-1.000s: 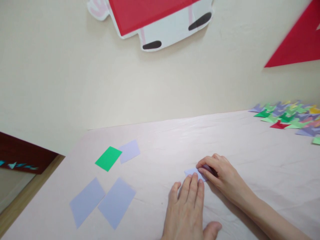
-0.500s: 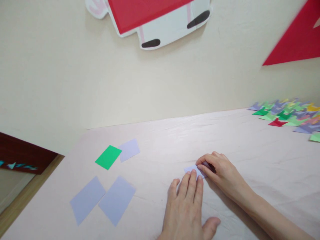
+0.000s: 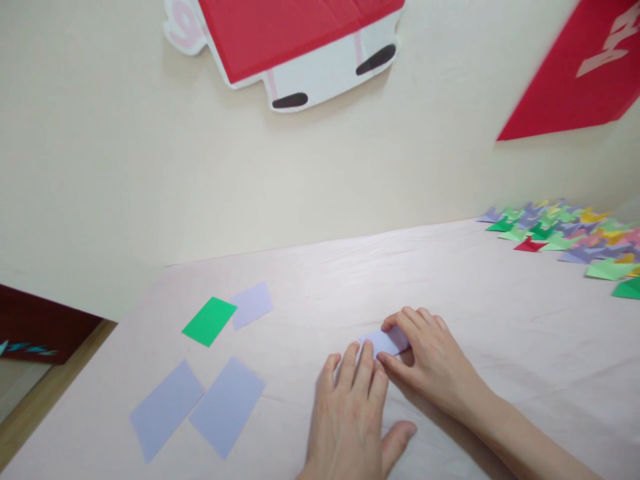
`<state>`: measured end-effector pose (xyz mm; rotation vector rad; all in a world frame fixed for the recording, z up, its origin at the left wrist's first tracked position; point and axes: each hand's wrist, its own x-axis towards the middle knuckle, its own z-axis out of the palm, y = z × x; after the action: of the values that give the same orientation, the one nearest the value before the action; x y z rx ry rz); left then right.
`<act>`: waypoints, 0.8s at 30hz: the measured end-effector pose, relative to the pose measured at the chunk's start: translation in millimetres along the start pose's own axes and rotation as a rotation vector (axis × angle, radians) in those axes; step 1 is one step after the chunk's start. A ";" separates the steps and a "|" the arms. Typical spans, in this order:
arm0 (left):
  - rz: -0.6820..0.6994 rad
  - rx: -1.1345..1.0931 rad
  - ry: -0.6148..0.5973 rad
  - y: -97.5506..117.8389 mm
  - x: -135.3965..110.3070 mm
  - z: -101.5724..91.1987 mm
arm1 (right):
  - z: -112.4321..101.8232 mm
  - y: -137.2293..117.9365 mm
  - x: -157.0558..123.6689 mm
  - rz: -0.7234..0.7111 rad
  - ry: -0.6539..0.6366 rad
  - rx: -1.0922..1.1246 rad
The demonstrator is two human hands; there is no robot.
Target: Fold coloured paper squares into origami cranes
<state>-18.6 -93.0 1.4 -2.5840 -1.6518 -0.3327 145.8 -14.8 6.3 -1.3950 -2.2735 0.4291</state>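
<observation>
A small folded piece of lavender paper (image 3: 384,343) lies on the cloth-covered table under my fingers. My left hand (image 3: 350,407) is open and palm down, its fingers spread and its fingertips on the near left edge of the paper. From the right, my right hand (image 3: 433,353) holds the paper with curled fingers, the index finger at its far edge and the thumb at its near edge. My fingers cover part of the paper, so its exact folds are hard to see.
Left of my hands lie a green sheet (image 3: 210,321), a pale lavender sheet (image 3: 253,305) and two bluish-lavender sheets (image 3: 167,410). Several folded colourful paper pieces (image 3: 545,230) crowd the far right. Behind the table (image 3: 320,280) rises a wall with a red-and-white cutout (image 3: 300,40).
The whole view has shifted, so things sit further left. My right thumb and index finger have spread apart on the paper, showing more of it. My left hand still rests at its edge.
</observation>
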 end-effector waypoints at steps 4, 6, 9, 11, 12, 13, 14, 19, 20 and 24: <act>-0.003 0.002 -0.001 0.2 -0.5 0.8 | 0.4 4.9 -0.9 0.034 -0.032 0.062; -0.006 0.005 -0.002 0.0 -1.5 1.5 | 0.7 10.9 -1.4 0.041 -0.034 0.117; -0.028 0.011 0.010 -0.1 -2.1 2.4 | 1.1 21.2 -2.4 0.038 -0.034 0.219; -0.045 0.008 0.024 -0.1 -1.9 2.7 | 0.7 27.6 -2.9 0.029 -0.041 0.275; -0.051 0.004 0.030 0.0 -1.9 2.8 | 0.1 30.5 -3.0 0.024 -0.045 0.300; -0.055 -0.002 0.033 0.1 -2.0 2.9 | -0.8 33.2 -3.2 0.022 -0.049 0.326; -0.061 -0.008 0.032 0.1 -2.3 3.1 | -2.1 35.6 -3.3 0.025 -0.051 0.352; -0.100 -0.035 0.048 -1.6 -4.9 3.1 | -12.2 42.0 -7.4 0.059 -0.065 0.504; -0.110 -0.038 0.067 -2.1 -4.2 2.7 | -14.2 42.0 -9.0 0.062 -0.080 0.529; -0.132 -0.004 0.175 -2.1 8.4 0.0 | -19.8 37.8 -14.9 0.009 -0.114 0.520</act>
<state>-17.1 -84.6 3.1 -2.3756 -1.7630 -0.5519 190.7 -10.6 2.3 -1.1320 -2.0320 1.0385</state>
